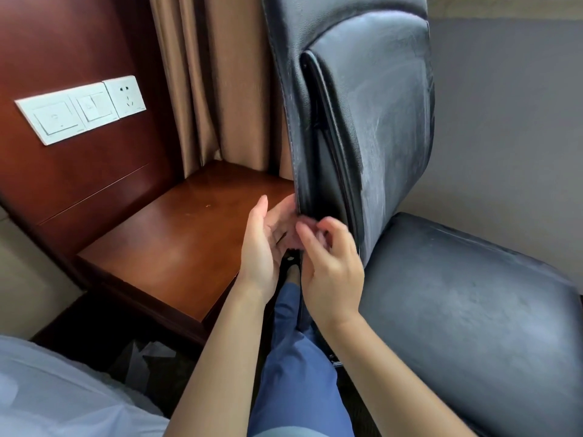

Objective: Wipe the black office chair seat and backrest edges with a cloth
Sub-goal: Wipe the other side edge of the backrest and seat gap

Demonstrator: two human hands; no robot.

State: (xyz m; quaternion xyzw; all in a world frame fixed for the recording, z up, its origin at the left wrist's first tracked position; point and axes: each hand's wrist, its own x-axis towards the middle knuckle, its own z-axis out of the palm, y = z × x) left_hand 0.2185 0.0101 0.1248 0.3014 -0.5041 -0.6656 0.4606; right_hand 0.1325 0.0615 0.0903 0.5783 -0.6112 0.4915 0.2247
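The black office chair's backrest (pixel 362 105) stands upright in the middle, its front streaked with grey dust. The seat (pixel 467 298) lies at the lower right, dusty too. Both hands meet at the backrest's lower left edge. My right hand (pixel 331 266) has its fingers curled on a small, blurred pale pink cloth (pixel 295 236), right at that edge. My left hand (pixel 263 247) is spread, palm turned towards the cloth, its fingertips reaching behind the backrest edge. Most of the cloth is hidden between the hands.
A reddish wooden bedside table (pixel 176 244) stands directly left of the chair, against a wooden panel with white switches and a socket (pixel 82 108). Brown curtains (pixel 220 74) hang behind. A grey wall (pixel 504 121) is right of the chair. My blue-trousered leg (pixel 299 357) is below the hands.
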